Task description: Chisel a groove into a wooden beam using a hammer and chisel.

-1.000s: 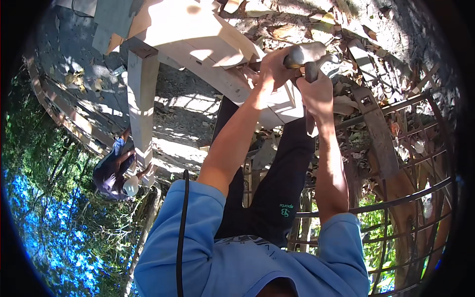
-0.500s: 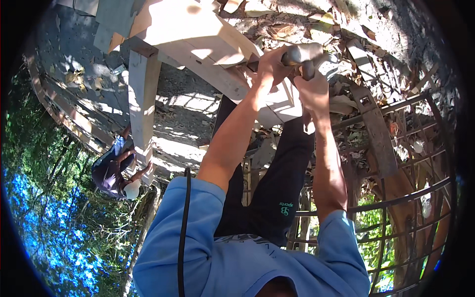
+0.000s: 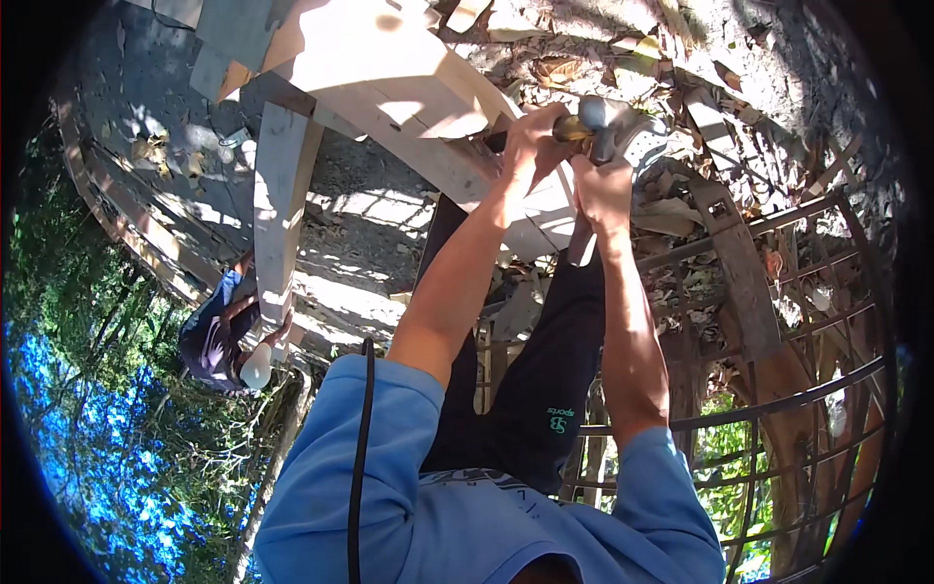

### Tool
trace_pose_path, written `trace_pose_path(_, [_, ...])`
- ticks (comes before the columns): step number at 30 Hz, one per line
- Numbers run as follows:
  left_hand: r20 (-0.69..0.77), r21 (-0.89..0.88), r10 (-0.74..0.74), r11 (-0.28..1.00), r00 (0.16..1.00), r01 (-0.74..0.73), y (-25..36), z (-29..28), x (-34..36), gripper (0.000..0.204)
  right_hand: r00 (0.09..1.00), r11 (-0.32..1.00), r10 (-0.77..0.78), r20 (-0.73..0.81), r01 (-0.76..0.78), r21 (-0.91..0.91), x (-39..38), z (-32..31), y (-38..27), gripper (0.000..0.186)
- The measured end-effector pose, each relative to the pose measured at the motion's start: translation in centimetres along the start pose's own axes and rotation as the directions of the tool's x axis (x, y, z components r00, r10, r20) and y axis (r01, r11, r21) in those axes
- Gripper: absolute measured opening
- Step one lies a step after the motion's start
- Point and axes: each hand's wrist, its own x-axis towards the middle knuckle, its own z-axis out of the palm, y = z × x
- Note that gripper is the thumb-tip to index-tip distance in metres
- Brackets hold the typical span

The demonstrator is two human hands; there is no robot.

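A thick pale timber beam (image 3: 428, 156) runs from the upper left toward my knees. My left hand (image 3: 533, 146) is closed around a chisel (image 3: 572, 127), whose yellow and dark handle end sticks out to the right. The chisel's other end points at the beam, and its tip is hard to make out. My right hand (image 3: 603, 193) grips a hammer (image 3: 603, 141) by its shaft, which shows below the fist. The hammer's metal head is right at the chisel's handle end; I cannot tell whether they touch.
An upright timber post (image 3: 282, 204) stands left of the beam. Farther left, another person (image 3: 219, 341) crouches near it. A metal grid (image 3: 778, 409) curves along my right side, with a slotted wood piece (image 3: 730, 243) by it. Dry leaves and offcuts litter the ground (image 3: 564, 68).
My right hand and the hammer have shifted slightly down and left, and the hammer's shaft now shows below the fist. My left hand keeps the chisel at nearly the same spot.
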Motion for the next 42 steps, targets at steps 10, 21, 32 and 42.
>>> trace_pose_path(10, [-0.004, 0.146, -0.103, 0.984, 0.995, 0.102, -0.9, 0.7, -0.2, 0.028, 0.950, 0.914, -0.035, -0.311, 0.156, 0.374, 0.3, -3.3, -2.7, 0.010])
trace_pose_path(21, [0.034, 0.020, -0.128, 0.992, 0.991, 0.128, 3.9, -3.1, -0.2, 0.021, 0.975, 0.929, 0.220, -0.007, -0.207, 0.307, 0.1, -8.1, 7.0, 0.013])
trace_pose_path(32, [0.017, 0.059, -0.083, 0.995, 0.996, 0.081, 2.9, 2.9, 0.1, 0.032, 0.982, 0.827, 0.013, -0.186, 0.094, 0.555, 1.6, -23.9, 5.0, 0.014])
trace_pose_path(42, [-0.002, 0.050, 0.015, 0.999, 1.000, -0.015, 0.9, 2.5, -1.3, 0.033, 0.985, 0.992, 0.116, 0.131, -0.108, -0.068, -1.3, -2.1, 0.6, 0.014])
